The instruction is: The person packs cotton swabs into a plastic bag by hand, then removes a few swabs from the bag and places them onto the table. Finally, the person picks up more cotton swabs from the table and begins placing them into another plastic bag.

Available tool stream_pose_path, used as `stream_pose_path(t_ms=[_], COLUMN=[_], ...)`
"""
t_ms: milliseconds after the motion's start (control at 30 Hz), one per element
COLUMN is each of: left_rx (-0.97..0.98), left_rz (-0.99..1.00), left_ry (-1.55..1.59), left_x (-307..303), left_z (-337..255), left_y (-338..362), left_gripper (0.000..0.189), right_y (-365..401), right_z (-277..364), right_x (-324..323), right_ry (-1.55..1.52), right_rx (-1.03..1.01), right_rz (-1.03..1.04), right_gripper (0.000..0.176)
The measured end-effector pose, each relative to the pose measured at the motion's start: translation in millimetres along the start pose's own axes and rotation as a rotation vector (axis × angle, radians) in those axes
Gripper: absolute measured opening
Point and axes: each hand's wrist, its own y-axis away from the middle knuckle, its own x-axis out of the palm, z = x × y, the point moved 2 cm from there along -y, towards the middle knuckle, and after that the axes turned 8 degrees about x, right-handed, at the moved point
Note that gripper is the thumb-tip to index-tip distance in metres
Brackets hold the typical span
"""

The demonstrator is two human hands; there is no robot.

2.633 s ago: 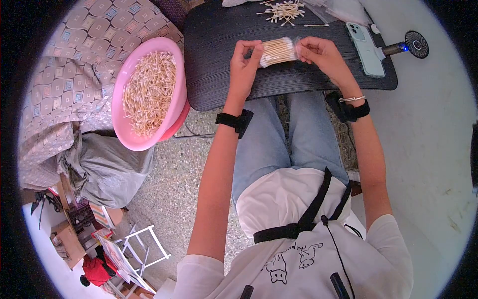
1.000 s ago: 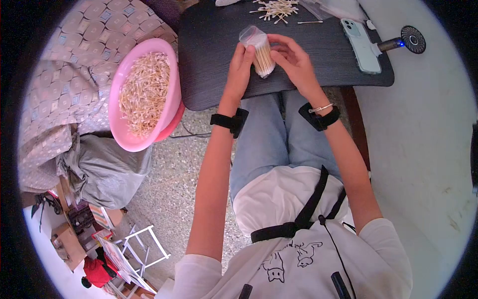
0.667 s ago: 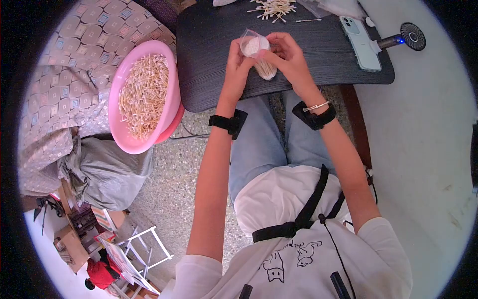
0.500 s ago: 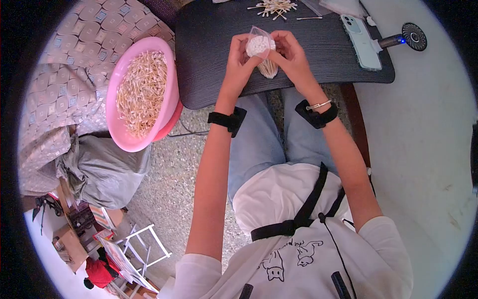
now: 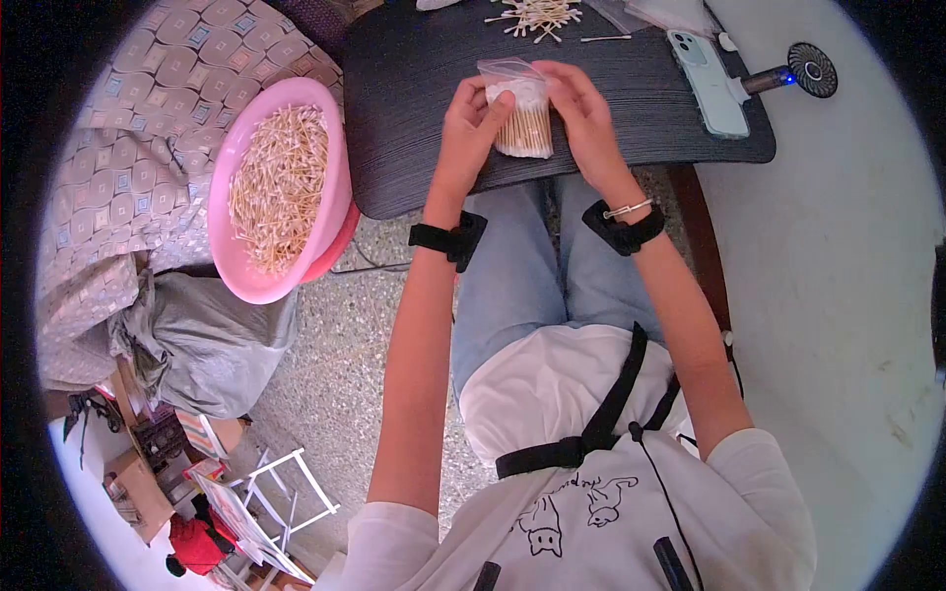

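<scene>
A clear plastic bag of cotton swabs (image 5: 524,126) is held just above the near part of the black table (image 5: 414,118), its swabs lined up side by side and its top edge away from me. My left hand (image 5: 473,130) grips the bag's left side, thumb across its front. Along the right side, my right hand (image 5: 587,123) has its fingers curled at the bag's upper right corner. Beyond the bag lies a loose pile of swabs (image 5: 540,15), with a single swab (image 5: 606,38) to its right.
Left of the table stands a pink basin (image 5: 223,192) full of loose swabs. A phone (image 5: 711,89) and a small black fan (image 5: 812,71) are at the table's right end. Clear plastic bags (image 5: 670,14) lie at the far right edge.
The bag has turned from showing the swabs' white tips to lying with its long side facing me. My left thumb now rests on its front, and my right hand has shifted along its side.
</scene>
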Motion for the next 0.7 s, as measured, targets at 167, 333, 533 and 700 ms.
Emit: stream_pose_path(t_ms=[167, 333, 533, 700], left_rx=[-0.022, 0.008, -0.006, -0.008], left_rz=[-0.087, -0.094, -0.122, -0.132], left_ry=[0.044, 0.052, 0.061, 0.049], left_x=[-6, -6, -8, -8], left_z=[2, 3, 4, 6], left_y=[0, 1, 0, 0], left_gripper=[0.024, 0.020, 0.021, 0.024], right_y=[3, 8, 6, 12], right_z=[-9, 2, -2, 6], right_x=[4, 9, 6, 13], right_ry=[-0.007, 0.202, 0.428, 0.381], right_rx=[-0.152, -0.179, -0.271, -0.214], right_rz=[0.048, 0.041, -0.004, -0.070], right_gripper=[0.038, 0.048, 0.034, 0.025])
